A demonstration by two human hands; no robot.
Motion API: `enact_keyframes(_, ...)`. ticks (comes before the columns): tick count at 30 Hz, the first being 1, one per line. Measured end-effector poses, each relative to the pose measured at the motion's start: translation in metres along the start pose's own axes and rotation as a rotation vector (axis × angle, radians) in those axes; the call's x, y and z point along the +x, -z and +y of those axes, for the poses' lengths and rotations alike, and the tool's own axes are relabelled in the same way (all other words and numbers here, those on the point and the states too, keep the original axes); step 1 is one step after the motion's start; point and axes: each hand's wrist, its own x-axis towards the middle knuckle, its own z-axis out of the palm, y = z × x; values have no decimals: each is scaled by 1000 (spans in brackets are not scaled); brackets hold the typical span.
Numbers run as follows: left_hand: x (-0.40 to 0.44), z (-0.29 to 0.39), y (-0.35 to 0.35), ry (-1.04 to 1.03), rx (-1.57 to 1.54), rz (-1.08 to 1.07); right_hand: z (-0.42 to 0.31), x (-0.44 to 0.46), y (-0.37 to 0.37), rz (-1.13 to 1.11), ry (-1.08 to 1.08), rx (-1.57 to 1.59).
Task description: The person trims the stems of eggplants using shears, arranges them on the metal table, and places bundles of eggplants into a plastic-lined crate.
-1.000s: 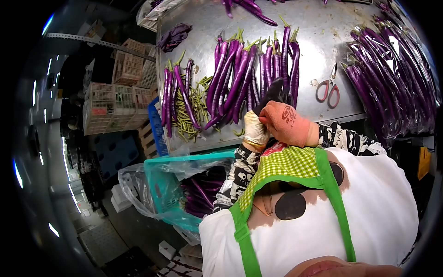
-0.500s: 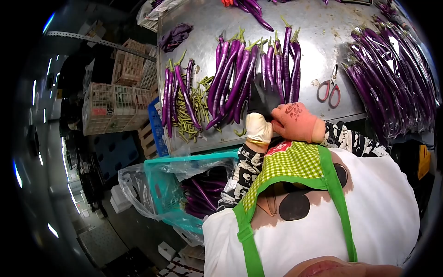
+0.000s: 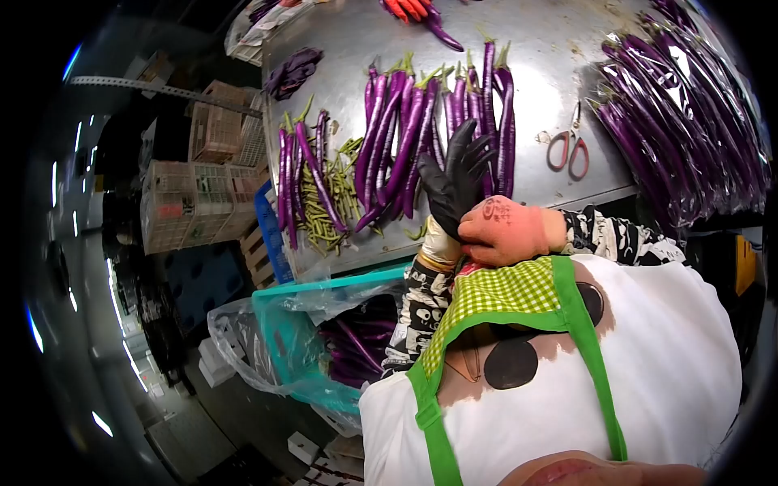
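My left hand [image 3: 455, 182] wears a black glove over a white one, its fingers spread and holding nothing. Against its wrist, my right hand [image 3: 504, 232] in an orange glove is closed on the edge of the black glove; the fingertips are hidden. Just beyond lie long purple eggplants [image 3: 393, 142] in a row on the metal table [image 3: 356, 32]. A smaller group of eggplants [image 3: 292, 178] lies to the left, beside a pile of cut green stems [image 3: 328, 206]. Red-handled scissors [image 3: 570, 150] rest on the table to the right.
Bagged eggplants [image 3: 681, 130] are stacked at the right. A teal crate [image 3: 279, 340] lined with plastic holds more eggplants below the table's left front. A dark crumpled cloth-like item [image 3: 293, 73] lies at the far left. At the top, another person's red-gloved hand [image 3: 405, 8] touches an eggplant.
The fingers of my left hand have spread, with the palm turned into view. My right hand has closed in at the left wrist. The red-gloved hand shows more at the top.
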Motion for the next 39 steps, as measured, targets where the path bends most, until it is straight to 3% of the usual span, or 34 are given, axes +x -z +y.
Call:
enact_keyframes(10,3,-11,6,-37,588,-180,-5,3,-5,1,104,2)
enact_keyframes(17,32,-43,-2,-201,967,-66,-3,-10,12,107,-16,-34)
enact_keyframes(18,38,-51,-5,-220,1050,-34,-9,-17,26,-51,-211,71)
enact_keyframes(19,43,-58,-8,-246,1146,2,-10,-25,36,-68,-350,285)
enact_keyframes(21,46,-76,-15,-132,1275,-19,-11,-43,54,34,-587,366)
enact_keyframes(23,39,-99,-20,217,1277,-186,6,-67,65,293,-864,316)
enact_keyframes(25,25,-99,-42,65,1494,-128,52,-97,60,512,-1036,-71)
enact_keyframes(27,24,-105,-41,84,1597,-163,83,-119,72,488,-1256,-201)
enact_keyframes(31,26,-101,-20,-118,1699,-271,127,-142,61,341,-1360,-374)
enact_keyframes(33,30,-92,-7,-117,1769,-318,125,-125,69,202,-1468,-417)
enact_keyframes(39,12,-86,53,-85,1955,-386,121,-138,76,51,-1460,-394)
